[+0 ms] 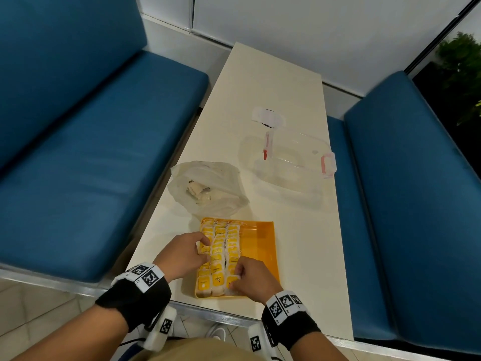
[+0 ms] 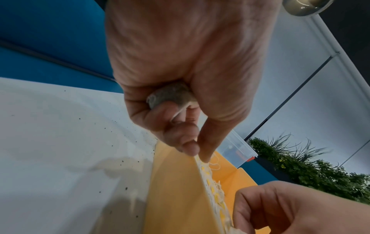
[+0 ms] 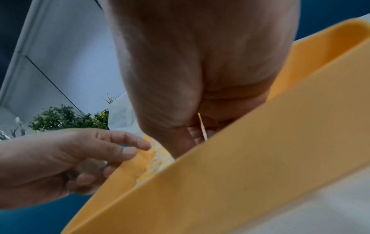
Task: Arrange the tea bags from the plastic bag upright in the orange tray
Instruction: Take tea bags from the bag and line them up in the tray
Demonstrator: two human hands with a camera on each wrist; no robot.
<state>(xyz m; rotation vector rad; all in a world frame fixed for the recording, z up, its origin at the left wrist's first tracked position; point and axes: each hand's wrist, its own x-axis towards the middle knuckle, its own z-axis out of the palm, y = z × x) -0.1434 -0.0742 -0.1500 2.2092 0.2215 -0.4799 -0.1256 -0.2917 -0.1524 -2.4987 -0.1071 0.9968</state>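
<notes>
- An orange tray (image 1: 263, 246) is seen at the near end of a cream table (image 1: 286, 82), between two blue benches (image 1: 86, 157).
- Three rows of tea bags (image 1: 221, 251) with yellow tags are stood upright along the tray's left and middle; the right strip of the tray is left bare.
- The left hand (image 1: 182, 252) is placed over the left row, fingers curled. In the left wrist view a crumpled grey-brown tea bag (image 2: 172, 95) is seen tucked in the palm under the curled fingers, its string trailing out, while the thumb tip is pressed down onto the row.
- The right hand (image 1: 253, 280) is set at the near end of the right-hand row, fingers bent down among the bags. A thin tag edge (image 3: 202, 126) is seen against the fingers in the right wrist view; whether it is pinched cannot be told.
- A translucent plastic bag (image 1: 208, 188) is lying just beyond the tray's far edge, mouth open, with more tea bags visible inside.
- A clear plastic box (image 1: 291, 162) with pink latches is noted further right on the table, well apart from the tray.
- Green foliage (image 1: 460, 63) is visible past the right bench.
</notes>
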